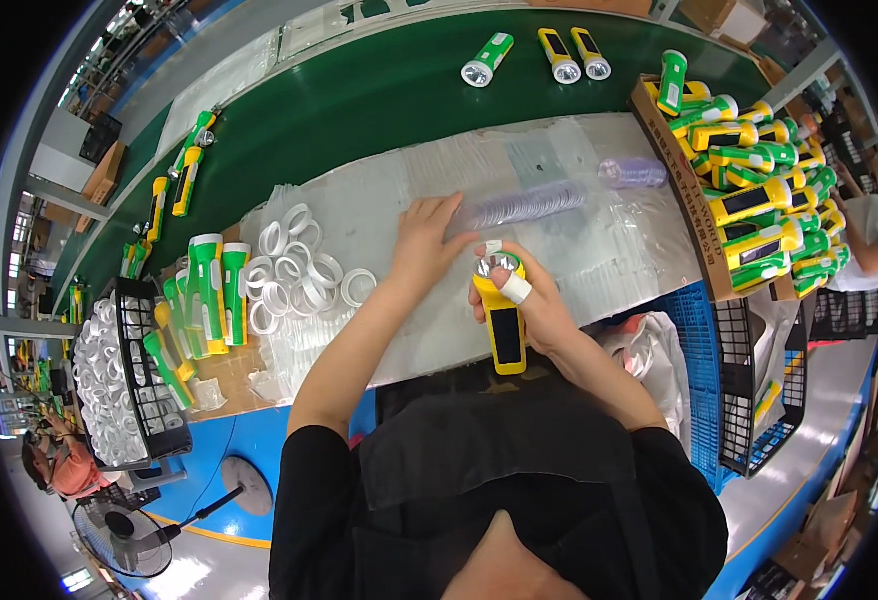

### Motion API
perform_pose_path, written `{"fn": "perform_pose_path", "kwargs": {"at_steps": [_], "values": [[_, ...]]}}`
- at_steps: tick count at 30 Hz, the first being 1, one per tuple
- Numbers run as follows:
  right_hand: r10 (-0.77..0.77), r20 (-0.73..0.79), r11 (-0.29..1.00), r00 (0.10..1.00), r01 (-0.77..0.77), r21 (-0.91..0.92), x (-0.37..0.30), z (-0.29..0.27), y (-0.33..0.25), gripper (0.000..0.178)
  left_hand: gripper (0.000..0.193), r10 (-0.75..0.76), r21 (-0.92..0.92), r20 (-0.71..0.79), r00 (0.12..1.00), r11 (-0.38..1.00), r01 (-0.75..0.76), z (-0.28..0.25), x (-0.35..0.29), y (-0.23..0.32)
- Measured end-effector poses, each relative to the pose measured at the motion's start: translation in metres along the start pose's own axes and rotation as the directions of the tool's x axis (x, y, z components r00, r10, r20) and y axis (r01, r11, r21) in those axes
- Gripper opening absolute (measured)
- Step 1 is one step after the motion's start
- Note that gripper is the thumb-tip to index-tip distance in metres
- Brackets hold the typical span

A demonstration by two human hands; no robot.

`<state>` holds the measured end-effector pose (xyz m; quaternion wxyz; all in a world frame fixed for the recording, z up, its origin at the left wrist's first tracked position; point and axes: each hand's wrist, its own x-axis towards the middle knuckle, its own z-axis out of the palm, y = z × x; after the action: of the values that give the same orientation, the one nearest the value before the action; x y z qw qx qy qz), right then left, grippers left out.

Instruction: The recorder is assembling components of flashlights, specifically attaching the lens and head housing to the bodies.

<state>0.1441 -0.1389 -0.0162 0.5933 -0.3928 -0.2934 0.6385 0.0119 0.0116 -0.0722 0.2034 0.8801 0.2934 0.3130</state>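
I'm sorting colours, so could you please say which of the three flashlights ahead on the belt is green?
The leftmost flashlight: its body is green, unlike the two yellow flashlights.

Left hand (427,234) extended, right (541,306) curled

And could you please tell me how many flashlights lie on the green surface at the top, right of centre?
3: a green flashlight on the left, a yellow flashlight in the middle and another yellow flashlight at the right; none seems hidden.
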Motion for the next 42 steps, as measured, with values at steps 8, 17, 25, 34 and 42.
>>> {"fn": "perform_pose_path", "kwargs": {"at_steps": [8, 17, 25, 34, 42], "values": [[0.002, 0.097, 0.996, 0.995, 0.006, -0.086, -0.005, 0.008, -0.003, 0.046, 0.041, 0.114, -0.313, -0.022, 0.993, 0.943, -0.115, -0.066, -0.027, 0.065], [0.061, 0.279, 0.977, 0.958, 0.000, -0.213, 0.001, 0.027, 0.012, 0.038, 0.038, 0.291, -0.285, -0.124, 0.949, 0.905, -0.315, -0.071, -0.059, 0.065], [0.089, 0.271, 0.988, 0.958, -0.050, -0.148, 0.032, 0.039, 0.009, 0.042, 0.047, 0.139, -0.230, -0.262, 0.955, 0.952, -0.201, -0.074, -0.059, 0.046], [-0.312, 0.312, 0.910, 0.897, 0.377, -0.174, 0.082, 0.043, 0.009, 0.047, 0.068, -0.143, 0.454, 0.523, 0.841, 0.881, -0.132, -0.148, -0.046, 0.006], [-0.343, 0.329, 0.866, 0.880, 0.432, -0.253, 0.083, 0.041, 0.009, 0.045, 0.033, 0.050, -0.482, -0.223, 0.973, 0.862, -0.155, -0.133, -0.022, 0.052]]}}
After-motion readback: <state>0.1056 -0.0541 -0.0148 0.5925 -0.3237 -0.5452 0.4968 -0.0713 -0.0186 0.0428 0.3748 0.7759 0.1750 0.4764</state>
